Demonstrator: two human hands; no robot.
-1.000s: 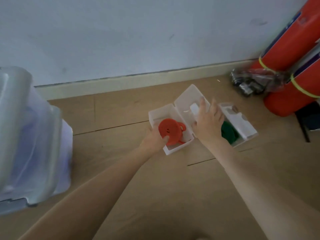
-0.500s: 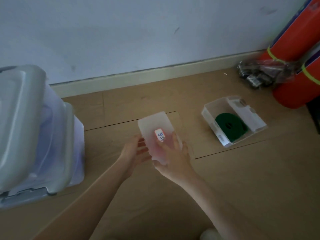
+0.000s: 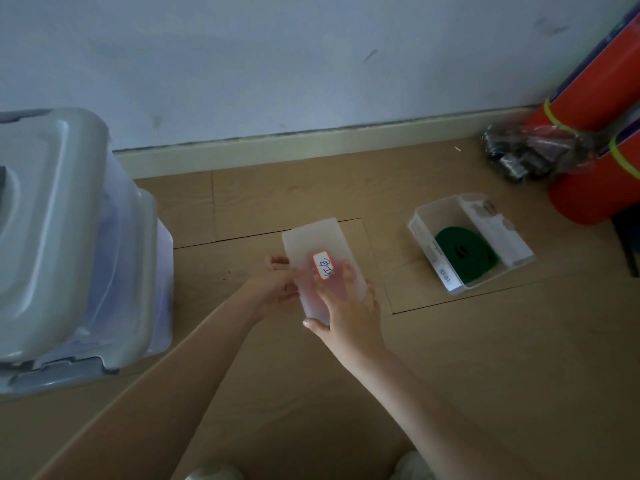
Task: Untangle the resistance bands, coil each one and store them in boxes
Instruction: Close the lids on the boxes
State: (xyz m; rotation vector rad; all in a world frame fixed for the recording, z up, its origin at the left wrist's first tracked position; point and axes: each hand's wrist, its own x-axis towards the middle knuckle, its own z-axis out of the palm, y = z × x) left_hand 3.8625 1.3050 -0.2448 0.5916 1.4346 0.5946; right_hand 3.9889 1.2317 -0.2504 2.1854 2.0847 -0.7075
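A closed translucent white box point(image 3: 317, 242) with a red-edged handwritten label point(image 3: 323, 265) lies between my hands on the wooden floor. My left hand point(image 3: 275, 284) grips its left side with curled fingers. My right hand point(image 3: 349, 306) lies on the lid, fingers spread flat, thumb hooked at the near end. The red band inside is hidden by the lid. To the right, a second white box point(image 3: 420, 223) stands open with a coiled green band point(image 3: 464, 254) inside it.
A large translucent storage bin with a grey lid point(image 3: 65, 244) stands at the left. Orange rolled mats point(image 3: 595, 188) lean in the right corner beside a clear bag of dark items point(image 3: 519, 154). The wall and skirting board point(image 3: 311, 140) run along the back.
The lid came down over the red band's box, and both hands brought the closed box nearer and to the left of the green band's box. Since half a second ago it has barely moved.
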